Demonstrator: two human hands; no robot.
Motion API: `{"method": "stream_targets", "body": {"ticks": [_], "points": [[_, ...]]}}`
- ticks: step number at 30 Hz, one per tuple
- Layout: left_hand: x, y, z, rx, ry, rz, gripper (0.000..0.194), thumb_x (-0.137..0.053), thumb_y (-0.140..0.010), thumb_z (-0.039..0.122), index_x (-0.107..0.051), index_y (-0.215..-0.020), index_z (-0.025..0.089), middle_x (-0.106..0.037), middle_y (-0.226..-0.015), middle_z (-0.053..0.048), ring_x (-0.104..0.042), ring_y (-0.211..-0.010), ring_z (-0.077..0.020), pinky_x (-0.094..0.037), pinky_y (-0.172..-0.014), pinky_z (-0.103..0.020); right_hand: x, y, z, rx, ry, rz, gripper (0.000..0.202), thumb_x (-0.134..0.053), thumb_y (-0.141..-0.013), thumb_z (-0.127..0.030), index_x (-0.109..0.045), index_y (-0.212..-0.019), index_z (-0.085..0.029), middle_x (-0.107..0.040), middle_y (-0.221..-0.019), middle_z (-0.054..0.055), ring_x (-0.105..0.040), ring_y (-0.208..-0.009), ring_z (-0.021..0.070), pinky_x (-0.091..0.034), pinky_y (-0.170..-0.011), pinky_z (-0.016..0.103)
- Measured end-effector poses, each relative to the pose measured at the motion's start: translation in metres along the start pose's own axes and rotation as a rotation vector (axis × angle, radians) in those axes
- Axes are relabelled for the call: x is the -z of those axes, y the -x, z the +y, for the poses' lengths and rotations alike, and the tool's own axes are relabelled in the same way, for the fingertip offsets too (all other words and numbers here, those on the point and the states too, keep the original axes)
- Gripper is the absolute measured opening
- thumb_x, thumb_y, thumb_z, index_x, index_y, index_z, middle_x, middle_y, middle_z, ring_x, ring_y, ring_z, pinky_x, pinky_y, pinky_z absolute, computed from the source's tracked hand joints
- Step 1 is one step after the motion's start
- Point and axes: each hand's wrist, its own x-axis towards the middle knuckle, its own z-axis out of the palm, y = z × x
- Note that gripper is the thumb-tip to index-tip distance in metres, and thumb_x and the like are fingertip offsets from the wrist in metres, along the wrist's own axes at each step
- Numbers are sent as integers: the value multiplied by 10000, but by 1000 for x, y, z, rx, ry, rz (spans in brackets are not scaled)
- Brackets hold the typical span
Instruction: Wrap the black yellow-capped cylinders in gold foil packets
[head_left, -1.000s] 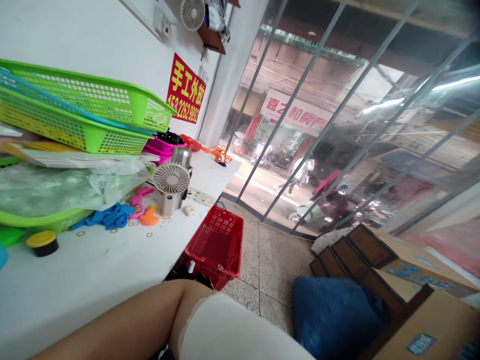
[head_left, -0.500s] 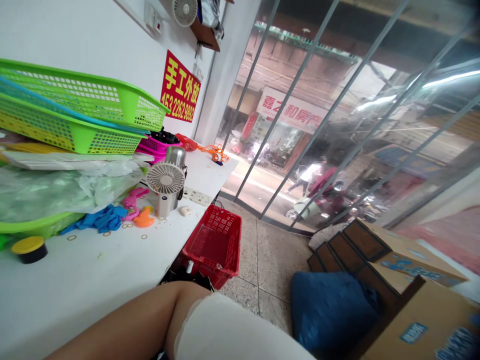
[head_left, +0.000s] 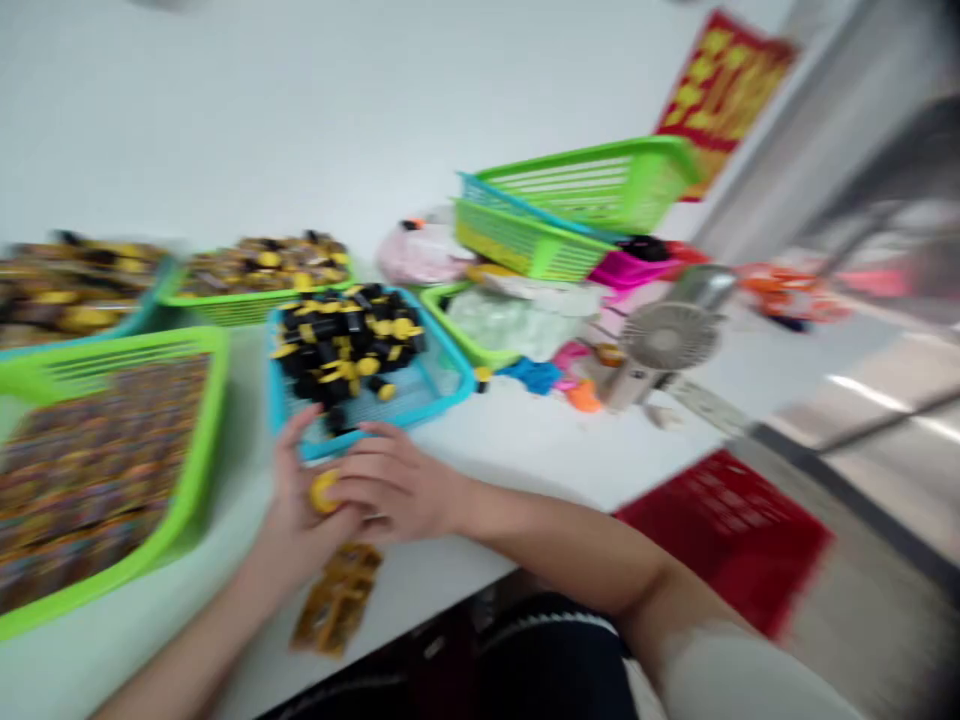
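Note:
My left hand point(head_left: 289, 500) and my right hand point(head_left: 401, 480) meet over the table's front part, closed round a small round piece with a yellow top point(head_left: 324, 491). Motion blur hides its finer detail. Just beyond my fingers sits a blue basket point(head_left: 442, 395) with many small black cylinders with yellow ends point(head_left: 352, 335) heaped in it. Below my hands, some gold-brown flat pieces point(head_left: 337, 600) lie on the white tabletop point(head_left: 442, 570).
At left, a green basket point(head_left: 214, 420) holds rows of small brownish packed pieces; more filled baskets stand behind. Stacked green baskets point(head_left: 540, 250), a small fan point(head_left: 667, 335) and a blue crumpled item point(head_left: 534, 374) are to the right. A red crate point(head_left: 727, 530) stands beyond the table edge.
The view has swung left from the shopfront and floor to the table with baskets. Both hands have come into view, holding the yellow-topped piece.

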Motion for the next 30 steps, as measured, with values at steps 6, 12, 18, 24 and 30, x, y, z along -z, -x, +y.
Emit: {"method": "stream_targets", "body": {"ticks": [6,12,18,24,30], "points": [[19,5,1,126,137,-101,928,-674,-697,164,-109,-1420,296,-568,-695,75,-565,-551,-128,-457,-500,-243,-1,12,4,35,-422,358,295,-566,-945,-218,-556,-1220,-111,-663,-1070,103,-582,-1188,221,-417,-1141,493],[17,5,-6,163,208,-252,956,-699,-687,176,-105,-1426,299,-508,-637,92,-535,-528,-134,-415,-495,-252,7,8,0,37,-469,327,314,-544,-951,-191,-531,-1251,-101,-660,-1034,112,-603,-1103,229,-473,-1082,477],[8,3,-11,70,63,-34,805,-638,-767,136,-139,-1385,264,-621,-967,-28,-653,-870,-194,-537,-779,-366,-2,10,3,-39,-425,297,361,-569,-936,-223,-531,-1291,-169,-654,-1055,102,-599,-1133,240,-472,-1078,514],[31,15,32,152,-263,145,525,-746,-785,309,-409,-1185,253,-582,-1014,-35,-625,-842,-171,-541,-717,-315,3,8,11,-179,-393,359,542,-716,-837,-309,-512,-1335,-247,-595,-1184,117,-569,-1176,288,-501,-1019,536],[151,4,79,107,-683,305,309,-737,-795,429,-562,-944,222,-673,-953,-26,-666,-834,-185,-546,-736,-313,-3,-22,89,-775,-395,-298,321,-495,-947,-328,-621,-1205,-185,-604,-1260,150,-623,-1125,264,-491,-996,410]]}}
